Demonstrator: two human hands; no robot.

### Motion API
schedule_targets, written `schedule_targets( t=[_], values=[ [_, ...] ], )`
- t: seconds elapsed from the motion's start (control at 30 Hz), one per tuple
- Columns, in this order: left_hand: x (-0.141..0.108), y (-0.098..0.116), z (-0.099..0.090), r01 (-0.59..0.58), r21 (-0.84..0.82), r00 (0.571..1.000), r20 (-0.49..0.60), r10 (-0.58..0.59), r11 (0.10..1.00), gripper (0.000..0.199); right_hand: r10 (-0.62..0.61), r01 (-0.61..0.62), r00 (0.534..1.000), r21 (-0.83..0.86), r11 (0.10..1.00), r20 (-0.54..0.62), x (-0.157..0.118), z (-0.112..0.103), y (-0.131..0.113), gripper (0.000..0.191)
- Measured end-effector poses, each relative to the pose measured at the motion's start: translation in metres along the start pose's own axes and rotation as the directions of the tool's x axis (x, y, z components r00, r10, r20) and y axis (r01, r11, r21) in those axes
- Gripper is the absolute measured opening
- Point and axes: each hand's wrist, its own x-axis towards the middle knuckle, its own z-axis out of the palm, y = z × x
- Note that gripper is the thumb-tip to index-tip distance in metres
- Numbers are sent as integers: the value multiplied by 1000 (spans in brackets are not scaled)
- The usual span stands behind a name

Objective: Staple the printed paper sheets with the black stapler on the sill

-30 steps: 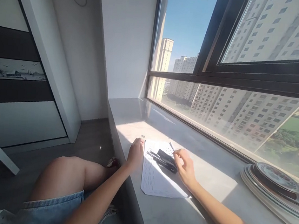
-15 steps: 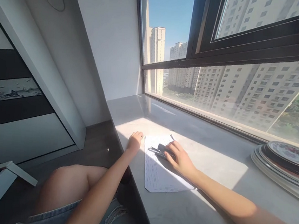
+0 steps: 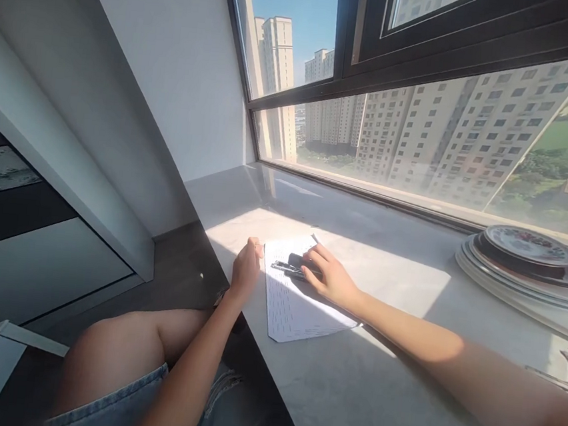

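Black pens point(image 3: 288, 269) lie on the far half of the paper point(image 3: 287, 314). The right hand point(image 3: 331, 276) curls loosely over their right end; whether it grips one, I cannot tell. The left hand point(image 3: 247, 270) is bent inward just beside the paper's left edge, its hold hidden. A sideways nudge could scatter the loose pens. A second ago, the right hand was right of them, leaving them uncovered.

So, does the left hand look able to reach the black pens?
Probably yes: the left hand is close, and nothing blocks its way to the free ends of the black pens.
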Motion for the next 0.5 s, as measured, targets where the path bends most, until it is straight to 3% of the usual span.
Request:
schedule_targets(
  t=[0.2, 0.37, 0.5],
  values=[
    [-20, 15, -3, -98, -55, 985, 138, 104, 994, 25, -3, 2, 1000, 24, 1000, 25, 1, 0, 1, 6],
    [-20, 14, -4, -104, -46, 984, 138, 109, 994, 20, -3, 1, 999, 41, 999, 36, 1, 0, 1, 7],
    [-16, 10, -2, -260, -53, 952, 155, 265, 964, 24, -10, 9, 999, 40, 999, 33, 2, 0, 1, 8]
  ],
)
